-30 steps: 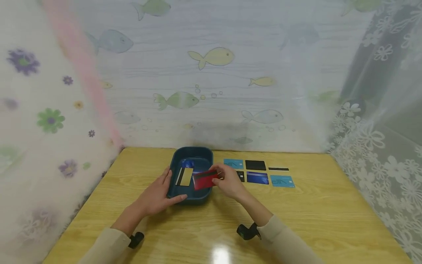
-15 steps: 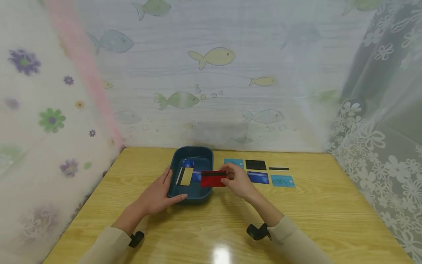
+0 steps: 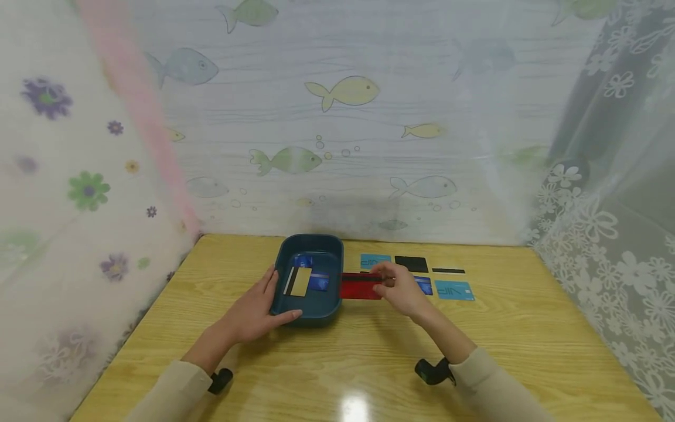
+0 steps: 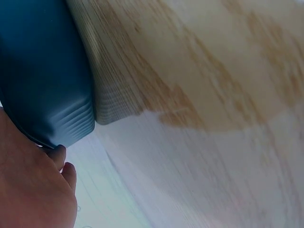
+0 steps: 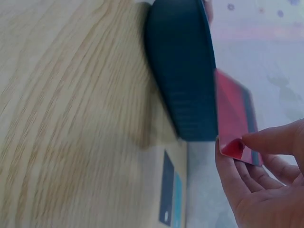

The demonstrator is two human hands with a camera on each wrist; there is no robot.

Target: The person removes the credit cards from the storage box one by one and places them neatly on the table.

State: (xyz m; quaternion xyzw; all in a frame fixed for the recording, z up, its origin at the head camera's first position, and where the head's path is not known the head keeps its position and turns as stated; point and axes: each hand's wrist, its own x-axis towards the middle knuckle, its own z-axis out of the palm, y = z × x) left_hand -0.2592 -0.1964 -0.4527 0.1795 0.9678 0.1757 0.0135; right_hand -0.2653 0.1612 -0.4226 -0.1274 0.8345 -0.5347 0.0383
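Observation:
A red card [image 3: 360,286] with a dark stripe is pinched between thumb and fingers of my right hand [image 3: 403,291]. It is raised, just off the right rim of a dark blue plastic tray [image 3: 308,321]. Along the tray's left side rests my left hand [image 3: 253,310], fingers against the outer wall and thumb over the near rim. Inside the tray lie a gold card [image 3: 299,282] with a black stripe and blue cards [image 3: 319,282]. In the right wrist view the red card [image 5: 232,114] appears edge-tilted beside the tray wall [image 5: 185,71].
Right of the tray, cards lie in two rows on the wooden table [image 3: 337,363]: light blue cards [image 3: 454,290], a black card [image 3: 411,264], a thin dark strip [image 3: 449,271] and a blue card [image 3: 425,285], partly behind my right hand. A fish-print curtain [image 3: 337,146] closes off the back.
My right hand has carried the red card rightward, from over the tray to beyond its right rim. More of the blue card inside now shows. The left hand has stayed at the tray.

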